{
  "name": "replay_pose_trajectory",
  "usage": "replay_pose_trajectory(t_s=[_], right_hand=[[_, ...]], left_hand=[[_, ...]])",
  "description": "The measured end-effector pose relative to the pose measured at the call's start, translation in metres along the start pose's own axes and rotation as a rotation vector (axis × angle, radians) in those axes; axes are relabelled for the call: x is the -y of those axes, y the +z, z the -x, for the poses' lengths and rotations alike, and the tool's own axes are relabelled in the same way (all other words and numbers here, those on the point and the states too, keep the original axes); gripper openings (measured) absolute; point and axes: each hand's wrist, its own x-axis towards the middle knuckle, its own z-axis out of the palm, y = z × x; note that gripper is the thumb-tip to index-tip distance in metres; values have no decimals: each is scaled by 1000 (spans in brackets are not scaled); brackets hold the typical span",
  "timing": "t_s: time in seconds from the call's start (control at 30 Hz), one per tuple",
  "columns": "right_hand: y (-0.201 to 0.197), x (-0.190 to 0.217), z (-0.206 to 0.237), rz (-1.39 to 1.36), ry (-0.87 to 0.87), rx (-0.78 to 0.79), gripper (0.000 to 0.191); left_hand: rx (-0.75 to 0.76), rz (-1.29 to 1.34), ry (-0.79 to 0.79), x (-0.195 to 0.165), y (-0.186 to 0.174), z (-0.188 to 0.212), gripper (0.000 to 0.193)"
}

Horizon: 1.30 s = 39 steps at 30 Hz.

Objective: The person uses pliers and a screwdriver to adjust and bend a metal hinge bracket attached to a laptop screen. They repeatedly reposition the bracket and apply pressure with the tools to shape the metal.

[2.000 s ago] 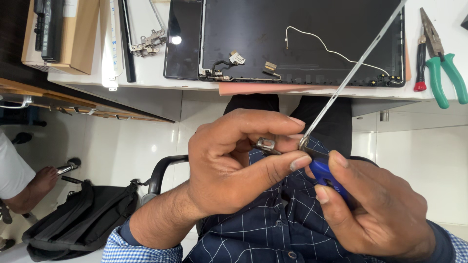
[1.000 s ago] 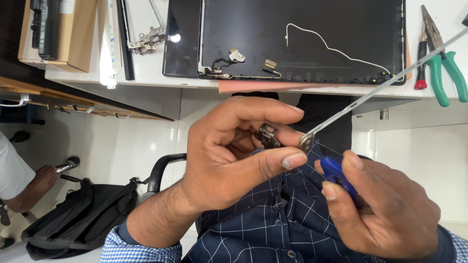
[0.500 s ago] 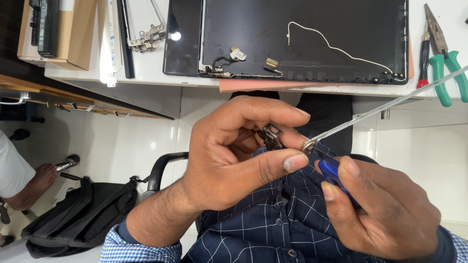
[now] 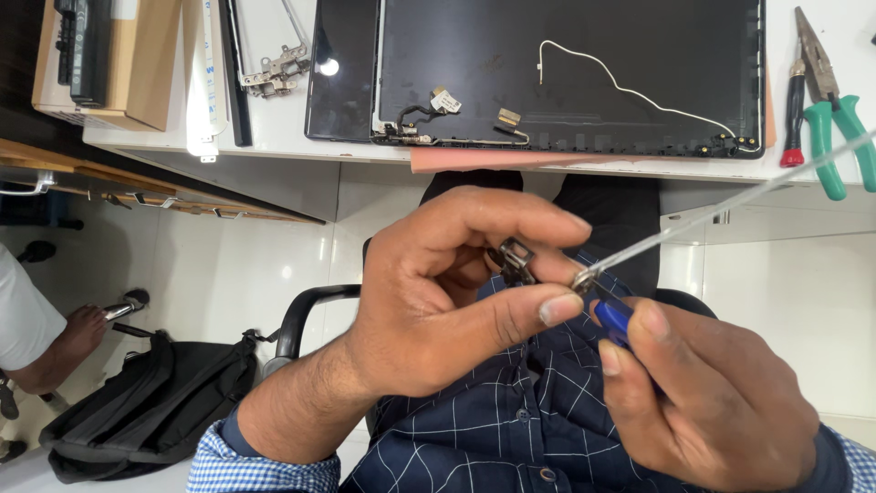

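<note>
A: How many hands are in view, and what do they hold?

B: Two belong to the person. The left hand (image 4: 438,310) is closed around one small dark metal hinge piece (image 4: 516,260), pinched between thumb and fingers above the lap. The right hand (image 4: 703,402) is wrapped around the blue handle of one screwdriver (image 4: 613,315); its thin shaft runs up to the right, blurred, and its base sits just beside the left thumb tip.

A: Anything else to count?

B: On the white table (image 4: 301,146) lies one black laptop lid (image 4: 566,73), inner side up, with one white cable (image 4: 630,89) trailing across it. At its right are one pair of green-handled pliers (image 4: 835,119) and one red-handled tool (image 4: 794,114). At its left are two loose metal hinge brackets (image 4: 269,68), one long black strip (image 4: 235,82) and one cardboard box (image 4: 109,59) with a black part in it.

A: And below?

B: One black bag (image 4: 155,402) rests on the pale floor by a chair armrest (image 4: 306,315). Another person's hand (image 4: 78,333) shows at the left edge.

A: What blocks the view?

B: The left fingers cover most of the hinge piece, and the right hand hides most of the handle.
</note>
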Motion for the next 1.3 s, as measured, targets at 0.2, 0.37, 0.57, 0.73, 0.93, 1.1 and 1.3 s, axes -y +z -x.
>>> replay_pose_trajectory(t_s=[0.2, 0.37, 0.57, 0.73, 0.93, 1.1, 1.3], right_hand=[[-1, 3, -1, -20, -37, 15, 51], [2, 3, -6, -17, -98, 4, 54], [9, 3, -8, 35, -150, -57, 52], [10, 2, -5, -36, -37, -54, 54], [-2, 24, 3, -284, 383, -70, 46], [1, 29, 5, -196, 342, -90, 38], [-1, 25, 5, -234, 335, -64, 38]], left_hand=[[20, -11, 33, -1, 2, 0, 42], [39, -94, 1, -6, 1, 3, 44], [45, -9, -50, -2, -2, 1, 45], [77, 61, 27, 1, -5, -1, 41], [17, 58, -25, -4, -7, 1, 48], [49, 161, 20, -3, -7, 0, 44], [79, 104, -3, -2, -6, 2, 41]])
